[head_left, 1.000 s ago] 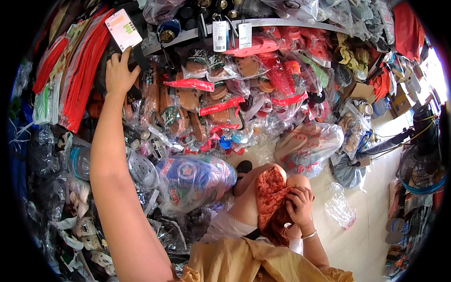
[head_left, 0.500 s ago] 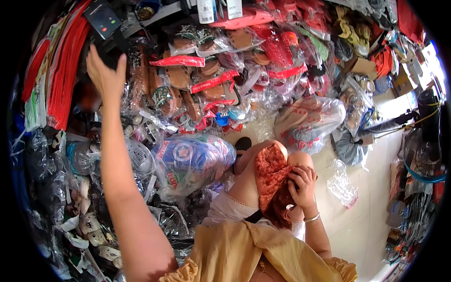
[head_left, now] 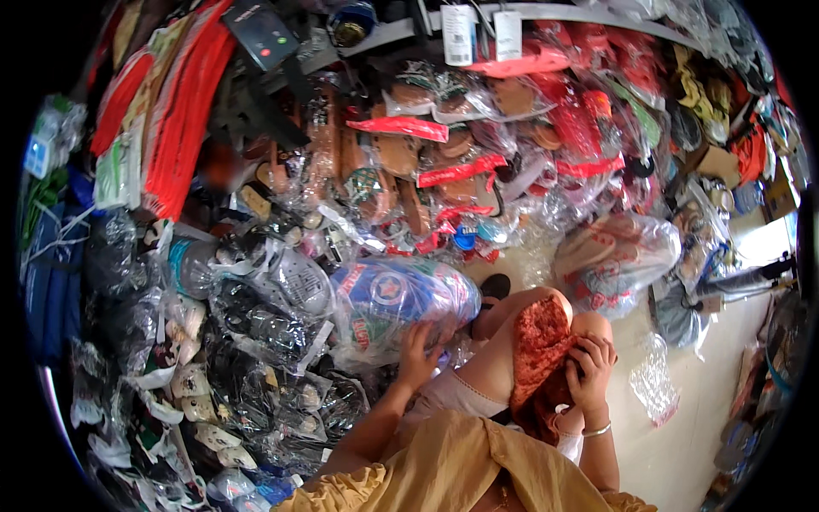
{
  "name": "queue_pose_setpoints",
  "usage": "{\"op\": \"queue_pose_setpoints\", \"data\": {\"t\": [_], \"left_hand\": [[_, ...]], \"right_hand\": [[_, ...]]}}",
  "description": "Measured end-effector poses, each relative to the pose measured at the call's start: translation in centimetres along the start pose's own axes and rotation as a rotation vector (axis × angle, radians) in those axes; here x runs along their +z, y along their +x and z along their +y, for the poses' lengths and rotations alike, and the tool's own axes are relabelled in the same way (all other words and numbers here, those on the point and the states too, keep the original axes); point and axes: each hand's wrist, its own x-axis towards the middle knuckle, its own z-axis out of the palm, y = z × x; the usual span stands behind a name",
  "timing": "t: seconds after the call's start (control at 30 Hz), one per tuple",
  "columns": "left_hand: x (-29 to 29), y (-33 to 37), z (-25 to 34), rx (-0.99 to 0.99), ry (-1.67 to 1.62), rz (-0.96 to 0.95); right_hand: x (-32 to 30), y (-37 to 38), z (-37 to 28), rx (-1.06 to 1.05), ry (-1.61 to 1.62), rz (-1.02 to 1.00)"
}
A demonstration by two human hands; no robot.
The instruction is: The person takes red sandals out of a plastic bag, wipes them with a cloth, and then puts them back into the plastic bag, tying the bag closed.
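The blue and white bagged bundle (head_left: pixel 401 307) lies on the heap of plastic-wrapped footwear, just in front of the person's knee, and the left hand (head_left: pixel 418 354) now rests on its lower edge with fingers spread loosely over the plastic; a second ago that arm was stretched up to the hanging stock at the upper left. The right hand (head_left: pixel 590 371) stays curled around the red patterned cloth (head_left: pixel 539 341) on the lap, so attention seems to have shifted from the hanging goods to this bundle.

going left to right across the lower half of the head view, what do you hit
clear bags of dark shoes → blue and white bundle in clear plastic → left hand resting on that bundle → red patterned cloth → right hand gripping the cloth → crumpled clear plastic bag on the pale floor
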Motion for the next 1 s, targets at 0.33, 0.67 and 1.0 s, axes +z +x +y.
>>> {"op": "queue_pose_setpoints", "data": {"t": [0.33, 0.67, 1.0], "left_hand": [[-13.6, 17.8, -0.3, 0.197, 0.176, 0.436], [-32.6, 36.4, 13.7, 0.341, 0.845, 0.606], [-33.6, 40.1, 14.8, 0.053, 1.077, 0.387]], "right_hand": [[-0.8, -0.5, -0.6, 0.029, 0.010, 0.007], [-0.8, -0.4, -0.7, 0.036, 0.005, 0.004], [-0.7, -0.5, -0.3, 0.027, -0.015, 0.017]]}}
